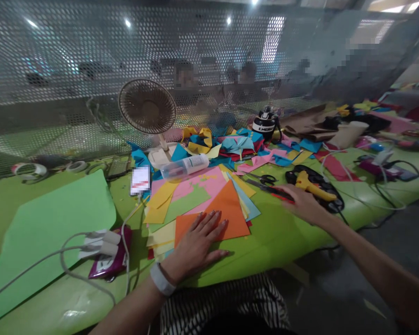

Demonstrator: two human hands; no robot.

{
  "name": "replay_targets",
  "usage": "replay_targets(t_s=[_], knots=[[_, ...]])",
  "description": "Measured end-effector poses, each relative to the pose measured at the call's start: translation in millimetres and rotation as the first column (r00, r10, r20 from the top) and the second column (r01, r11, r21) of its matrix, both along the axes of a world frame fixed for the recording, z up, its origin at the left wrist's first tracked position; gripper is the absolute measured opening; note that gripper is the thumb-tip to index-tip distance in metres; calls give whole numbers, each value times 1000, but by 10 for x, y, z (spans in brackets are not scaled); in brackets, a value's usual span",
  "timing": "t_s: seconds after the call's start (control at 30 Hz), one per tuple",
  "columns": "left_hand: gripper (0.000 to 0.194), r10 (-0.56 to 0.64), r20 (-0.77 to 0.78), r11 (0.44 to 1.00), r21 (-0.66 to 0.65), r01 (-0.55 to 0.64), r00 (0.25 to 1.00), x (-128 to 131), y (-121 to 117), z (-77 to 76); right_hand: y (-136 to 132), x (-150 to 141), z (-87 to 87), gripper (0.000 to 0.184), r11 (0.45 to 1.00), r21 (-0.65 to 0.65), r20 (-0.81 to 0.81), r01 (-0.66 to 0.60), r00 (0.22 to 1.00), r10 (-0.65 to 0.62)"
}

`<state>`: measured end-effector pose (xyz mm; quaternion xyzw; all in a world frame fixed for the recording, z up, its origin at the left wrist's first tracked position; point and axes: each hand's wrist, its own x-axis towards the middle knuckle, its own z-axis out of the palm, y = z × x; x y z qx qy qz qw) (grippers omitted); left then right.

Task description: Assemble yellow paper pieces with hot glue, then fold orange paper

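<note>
My left hand (206,235) lies flat with fingers spread on an orange paper sheet (232,209). Under that sheet is a loose stack of coloured papers, with a pink sheet (212,179) and a green piece (188,204) showing. To the right, my right hand (303,202) is closed over a red-and-black handled tool (282,194) whose dark, narrow end points left; its exact kind is partly hidden by the fingers. Black-handled scissors (267,179) lie just beyond it. A yellow glue gun (312,186) rests on a black tray (335,195) beside this hand.
A clear plastic bottle (185,167) lies behind the papers, near a small fan (148,107). Crumpled paper scraps (237,144) and a black jug (265,123) stand farther back. At left are a large green sheet (56,214) and a purple power strip (125,239) with cables.
</note>
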<state>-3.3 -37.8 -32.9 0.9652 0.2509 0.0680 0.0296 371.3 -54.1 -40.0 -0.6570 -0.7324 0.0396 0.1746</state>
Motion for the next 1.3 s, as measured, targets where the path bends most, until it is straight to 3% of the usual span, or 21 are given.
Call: replay_targets(t_s=[0.1, 0.5, 0.83, 1.3], knots=[[70, 0, -13, 1000, -8, 0, 1000, 5, 3, 2, -43, -115, -27, 48, 992, -11, 43, -124, 991, 124], [70, -8, -30, 999, -47, 6, 1000, -15, 12, -17, -8, -314, -48, 44, 978, 29, 138, -209, 969, 203], [74, -40, -19, 996, -75, 38, 999, -3, 4, 66, -368, -376, 45, 43, 936, -82, 163, -342, 922, 352], [80, -54, -75, 996, -77, 48, 996, 5, -3, 96, -515, -509, 82, 41, 926, -56, 159, -373, 913, 377]])
